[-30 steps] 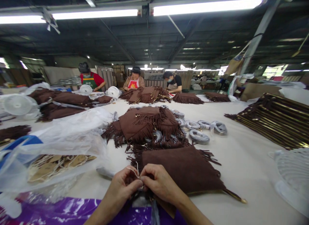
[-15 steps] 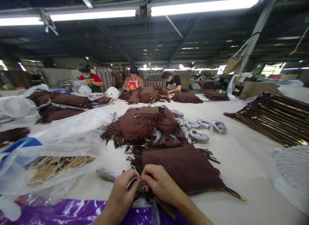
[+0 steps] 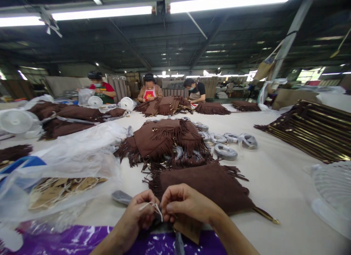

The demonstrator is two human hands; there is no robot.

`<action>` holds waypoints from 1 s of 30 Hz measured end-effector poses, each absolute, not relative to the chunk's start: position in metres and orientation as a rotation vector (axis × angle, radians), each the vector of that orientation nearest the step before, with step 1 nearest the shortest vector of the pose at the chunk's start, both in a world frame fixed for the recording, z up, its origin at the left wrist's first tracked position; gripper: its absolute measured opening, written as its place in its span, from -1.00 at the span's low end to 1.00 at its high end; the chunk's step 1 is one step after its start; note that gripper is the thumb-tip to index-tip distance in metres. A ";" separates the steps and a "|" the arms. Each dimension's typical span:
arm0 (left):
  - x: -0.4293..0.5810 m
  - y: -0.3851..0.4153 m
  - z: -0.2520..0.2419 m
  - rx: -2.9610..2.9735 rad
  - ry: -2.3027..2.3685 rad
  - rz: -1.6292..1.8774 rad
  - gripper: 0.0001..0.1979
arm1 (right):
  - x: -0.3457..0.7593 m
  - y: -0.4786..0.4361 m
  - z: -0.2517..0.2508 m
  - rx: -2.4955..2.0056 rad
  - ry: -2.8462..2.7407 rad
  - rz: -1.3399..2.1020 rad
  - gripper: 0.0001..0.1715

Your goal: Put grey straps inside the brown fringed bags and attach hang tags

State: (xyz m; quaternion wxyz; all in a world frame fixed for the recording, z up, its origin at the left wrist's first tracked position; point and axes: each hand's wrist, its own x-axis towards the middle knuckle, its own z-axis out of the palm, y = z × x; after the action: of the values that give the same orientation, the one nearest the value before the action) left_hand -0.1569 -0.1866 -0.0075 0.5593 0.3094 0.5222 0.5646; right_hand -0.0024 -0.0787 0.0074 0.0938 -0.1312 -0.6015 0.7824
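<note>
While your left hand (image 3: 142, 211) pinches the white string (image 3: 157, 208), work slowly and keep the strands from tangling.
Your left fingers are closed on the string, which seems to cross itself near their tips, between your hands; whether your curled right hand (image 3: 183, 202) grips anything, this view cannot tell. A tan card (image 3: 189, 228) hangs just below it, over the purple plastic (image 3: 87, 235), and the brown fringed bag (image 3: 205, 185) lies just beyond on the tabletop (image 3: 276, 185). Best to pinch close to that crossing, draw any free end gently and evenly, and let neither card nor fringe slip into the loop.
</note>
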 end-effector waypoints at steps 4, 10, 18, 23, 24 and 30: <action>-0.157 -0.187 -0.004 0.576 1.104 1.396 -0.79 | 0.007 -0.072 0.006 -0.308 -1.622 2.462 -0.76; -0.164 -0.189 -0.004 0.426 0.993 1.486 -0.71 | 0.017 -0.068 0.010 -0.292 -1.667 2.543 -0.66; -0.168 -0.189 -0.004 0.278 0.931 1.507 -0.86 | 0.011 -0.071 0.004 -0.430 -1.667 2.271 -0.67; -0.171 -0.188 -0.013 0.222 0.863 1.551 -0.84 | -0.005 -0.078 -0.004 -0.650 -1.757 1.813 -0.72; -0.172 -0.188 -0.014 0.219 0.854 1.553 -0.84 | -0.007 -0.080 -0.005 -0.650 -1.840 1.655 -0.76; -0.172 -0.185 -0.016 0.285 0.782 1.585 -0.88 | -0.011 -0.089 -0.010 -0.576 -2.280 0.679 -0.66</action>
State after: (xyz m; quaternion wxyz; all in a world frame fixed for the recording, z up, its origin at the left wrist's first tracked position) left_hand -0.1717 -0.1855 -0.0161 0.6253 0.1242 0.3408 0.6909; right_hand -0.0110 -0.0894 -0.0100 0.3401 -0.2215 -0.8759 0.2610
